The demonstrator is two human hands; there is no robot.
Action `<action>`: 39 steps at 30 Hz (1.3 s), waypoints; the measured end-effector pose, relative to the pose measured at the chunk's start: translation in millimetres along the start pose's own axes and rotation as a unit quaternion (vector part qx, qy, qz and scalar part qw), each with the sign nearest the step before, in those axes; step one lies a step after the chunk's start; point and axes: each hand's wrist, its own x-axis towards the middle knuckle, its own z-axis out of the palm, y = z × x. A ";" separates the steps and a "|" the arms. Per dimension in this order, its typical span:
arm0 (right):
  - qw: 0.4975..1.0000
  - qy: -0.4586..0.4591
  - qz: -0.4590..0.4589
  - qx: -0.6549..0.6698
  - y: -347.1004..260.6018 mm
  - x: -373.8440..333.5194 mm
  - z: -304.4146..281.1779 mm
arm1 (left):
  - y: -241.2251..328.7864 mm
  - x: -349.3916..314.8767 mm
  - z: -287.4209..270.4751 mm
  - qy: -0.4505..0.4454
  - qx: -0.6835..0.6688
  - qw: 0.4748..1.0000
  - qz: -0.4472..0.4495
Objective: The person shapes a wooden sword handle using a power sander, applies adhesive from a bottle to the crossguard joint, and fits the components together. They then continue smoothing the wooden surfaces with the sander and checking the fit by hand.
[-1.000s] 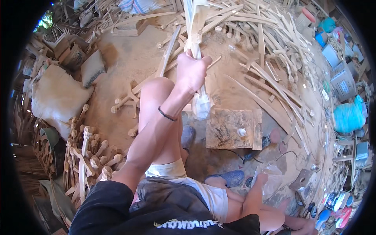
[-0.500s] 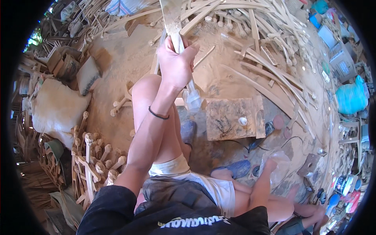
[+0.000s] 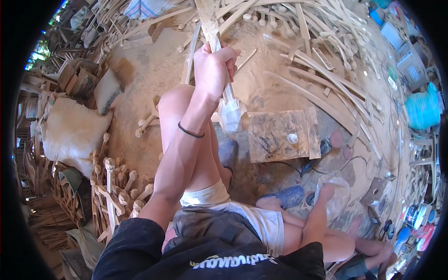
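Observation:
My left hand (image 3: 211,70), a dark beaded bracelet at its wrist, is closed around the shaft of a pale wooden piece (image 3: 231,115). The piece stretches past the fist toward the far edge, where it broadens and leaves the picture. At its near end, beyond my knee, is a faceted knob. Low on the right, my right hand (image 3: 326,190) is closed on a crumpled clear plastic bag (image 3: 337,193); its fingers are partly hidden. A worn wooden block (image 3: 275,135) lies on the floor right of the knob, with a small white round thing (image 3: 292,138) on it.
Several knobbed wooden pieces (image 3: 123,186) stand bunched at my left, near a pale sack (image 3: 72,133). Long wooden strips (image 3: 322,98) lie piled on the far right. A dark tool with a cord (image 3: 317,158) rests beside the block. Another person's legs (image 3: 373,254) show at lower right.
The knobbed wooden piece has shifted slightly toward me and turned a little in my left hand's grip. My right hand stays on the plastic bag. The whole view has tilted slightly.

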 end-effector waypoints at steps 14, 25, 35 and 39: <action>0.994 -0.037 -0.084 -0.066 2.6 -15.0 72.3 | -7.1 15.1 4.9 -0.015 -0.021 0.997 -0.073; 0.982 0.017 0.157 0.108 31.4 17.6 43.1 | -21.5 -1.4 15.0 0.112 0.026 0.992 -0.049; 0.986 0.043 0.054 0.150 7.4 -26.7 9.0 | -41.0 59.8 -54.7 -0.193 -0.125 0.954 -0.193; 0.983 0.056 0.085 0.152 3.7 -16.3 28.5 | -35.2 51.2 -47.0 -0.140 -0.124 0.968 -0.165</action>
